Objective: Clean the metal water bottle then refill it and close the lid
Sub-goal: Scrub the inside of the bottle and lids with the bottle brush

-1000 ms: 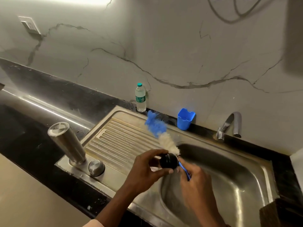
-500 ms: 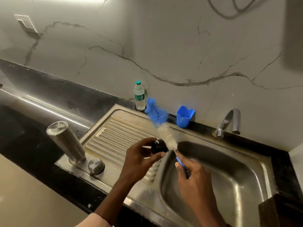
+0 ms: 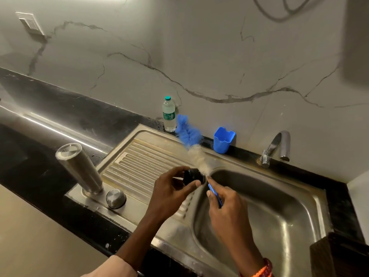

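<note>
Between left-hand (image 3: pixel 171 191) grip: black lid (image 3: pixel 193 176), brush-touched.

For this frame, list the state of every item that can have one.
metal bottle: upside down on the drainboard, uncapped
steel cap: off, lying beside the bottle
black lid part: held by the left hand
bottle brush: gripped by the right hand, bristles against the lid part
tap: no water visible
plastic bottle: upright, capped
blue cup: upright

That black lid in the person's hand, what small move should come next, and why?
Probably a short brush stroke across the lid. The left hand pinches it above the sink, and the right hand holds the brush with its bristles against the lid's rim.
</note>
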